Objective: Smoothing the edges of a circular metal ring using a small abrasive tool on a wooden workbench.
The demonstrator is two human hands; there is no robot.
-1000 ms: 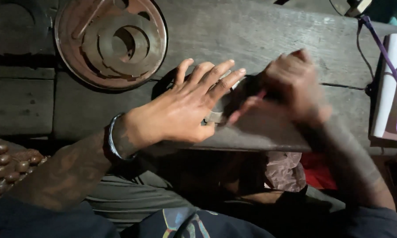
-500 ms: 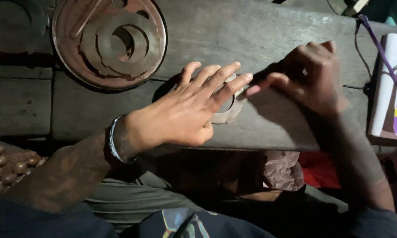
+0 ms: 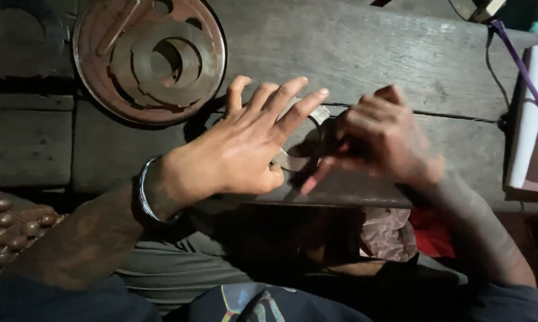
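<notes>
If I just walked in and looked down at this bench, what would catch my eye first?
First, the two hands at the centre: the left hand lies flat with fingers spread over a pale ring-shaped piece on the dark wooden bench, while the right hand curls against the ring's right side. Next, at upper left, a round rusty tray holding flat metal rings.

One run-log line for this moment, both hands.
left hand: flat, fingers spread on metal ring | right hand: at ring's right edge, blurred | surface: wooden bench | nearby: round tray of metal rings
</notes>
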